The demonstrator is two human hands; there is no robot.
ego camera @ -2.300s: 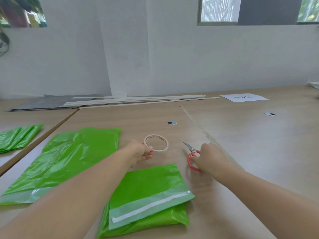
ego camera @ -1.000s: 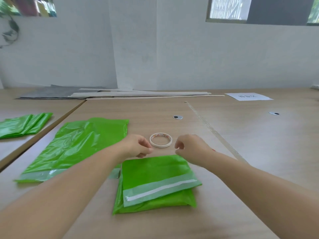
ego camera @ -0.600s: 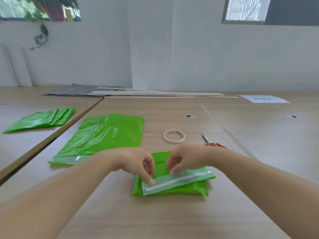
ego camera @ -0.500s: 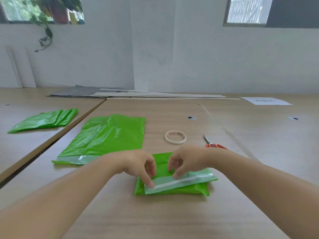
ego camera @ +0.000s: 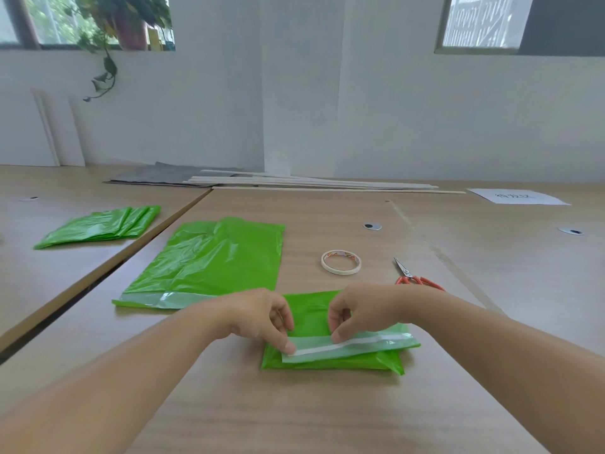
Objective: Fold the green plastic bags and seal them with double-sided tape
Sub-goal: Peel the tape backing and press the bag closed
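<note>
Far left on the neighbouring wooden desk there's a stack of folded green plastic bags (ego camera: 98, 226). On my own light wooden table (ego camera: 294, 414) a flat, unfolded green plastic bag (ego camera: 212, 260) lies just left of where I'm working, with its pale flap end towards me.

My left hand (ego camera: 258, 317) has its fingers curled in, and one fingertip (ego camera: 289, 348) is down on the left end of the white double-sided tape strip (ego camera: 353, 343). From this angle I can't tell if it's pinching the edge or only pressing.

That strip runs along the pale translucent flap (ego camera: 370, 349) of the folded green plastic bag (ego camera: 314, 311), which sits flat on the table right in front of me, between my wrists.

My right hand (ego camera: 363, 309) is just beside the left one, fingers curled too. Its thumb tip is on the strip a little further right. Same deal here: pinch or press, can't say.

Behind my hands, apart from the bag, a white ring-shaped roll of tape (ego camera: 341, 262) lies flat. To the right of it are red-handled metal scissors (ego camera: 414, 278), handles partly hidden behind my right wrist. Way back right, a white sheet of paper (ego camera: 517, 196) lies near the wall.
</note>
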